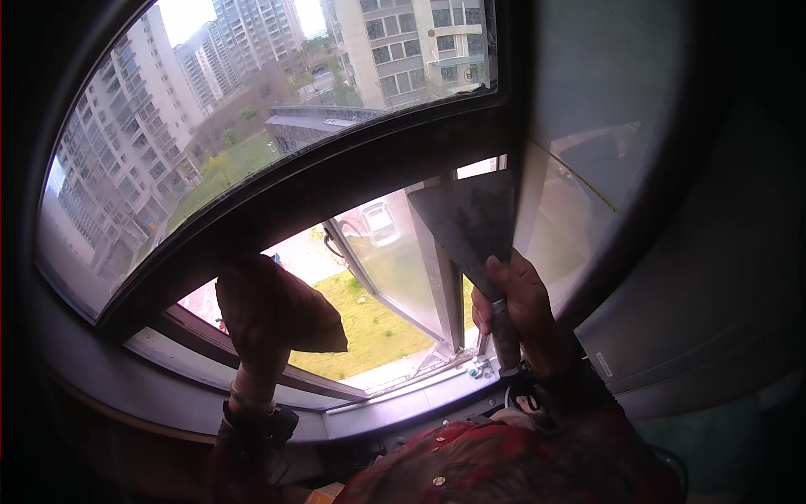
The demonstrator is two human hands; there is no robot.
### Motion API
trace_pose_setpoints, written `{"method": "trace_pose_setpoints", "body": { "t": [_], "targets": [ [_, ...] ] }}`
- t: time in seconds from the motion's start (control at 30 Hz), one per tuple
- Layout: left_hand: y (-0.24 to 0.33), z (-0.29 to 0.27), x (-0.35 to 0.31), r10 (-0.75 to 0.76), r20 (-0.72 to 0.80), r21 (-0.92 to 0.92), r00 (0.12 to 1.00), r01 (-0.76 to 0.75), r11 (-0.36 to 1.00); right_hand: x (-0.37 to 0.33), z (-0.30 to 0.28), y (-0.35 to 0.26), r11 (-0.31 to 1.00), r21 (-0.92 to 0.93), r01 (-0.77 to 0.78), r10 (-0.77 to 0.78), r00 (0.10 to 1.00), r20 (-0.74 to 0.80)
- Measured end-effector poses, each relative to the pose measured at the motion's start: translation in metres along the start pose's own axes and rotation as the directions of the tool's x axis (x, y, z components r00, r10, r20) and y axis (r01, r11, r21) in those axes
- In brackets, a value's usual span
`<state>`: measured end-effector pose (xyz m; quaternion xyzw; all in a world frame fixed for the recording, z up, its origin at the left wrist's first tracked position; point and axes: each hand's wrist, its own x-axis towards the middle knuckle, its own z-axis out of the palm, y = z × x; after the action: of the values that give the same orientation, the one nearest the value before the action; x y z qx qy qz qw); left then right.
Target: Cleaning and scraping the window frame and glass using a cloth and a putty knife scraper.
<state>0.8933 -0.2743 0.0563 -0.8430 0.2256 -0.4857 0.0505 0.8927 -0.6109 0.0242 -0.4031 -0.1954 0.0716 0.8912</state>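
A broad, trapezoidal grey metal scraper (470, 223) is being gripped by its handle in the closed right hand (520, 307), its long axis rising up-left toward the dark window frame (336, 181). The frame's crossbar is being clasped by the left hand (269, 307); pale apartment towers (126, 143) are being shown beyond.

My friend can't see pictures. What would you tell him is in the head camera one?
A person's right hand holds a wide metal scraper up against a dark window frame. The left hand grips the frame's crossbar beside an open window pane. Far below are grass and tall apartment buildings.
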Motion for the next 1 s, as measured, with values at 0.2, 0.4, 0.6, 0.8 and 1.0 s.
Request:
{"method": "trace_pose_setpoints", "body": {
  "t": [0.2,0.4,0.6,0.8,1.0],
  "targets": [
    [-0.021,-0.003,-0.123,-0.540,-0.119,-0.534,0.833,0.405,0.742,0.035,0.026,-0.013,0.992,-0.123,0.023,-0.027,0.999,-0.026],
    [0.015,-0.025,-0.098,-0.478,-0.036,-0.148,0.878,0.468,0.871,0.036,0.024,-0.017,0.988,-0.147,0.039,-0.056,0.992,-0.110],
    [0.028,-0.033,-0.086,-0.507,-0.010,-0.040,0.862,0.507,0.861,0.045,0.028,-0.031,0.969,-0.210,0.134,-0.148,0.988,-0.051],
    [0.022,-0.015,-0.123,-0.677,-0.041,-0.402,0.735,0.608,0.684,0.031,0.009,-0.003,0.949,-0.313,0.030,-0.034,0.999,-0.007],
    [0.011,-0.021,-0.208,-0.403,0.716,-0.413,0.571,-0.119,-0.903,0.015,0.049,-0.013,0.843,-0.519,-0.143,0.149,0.988,-0.029]
  ]
}}
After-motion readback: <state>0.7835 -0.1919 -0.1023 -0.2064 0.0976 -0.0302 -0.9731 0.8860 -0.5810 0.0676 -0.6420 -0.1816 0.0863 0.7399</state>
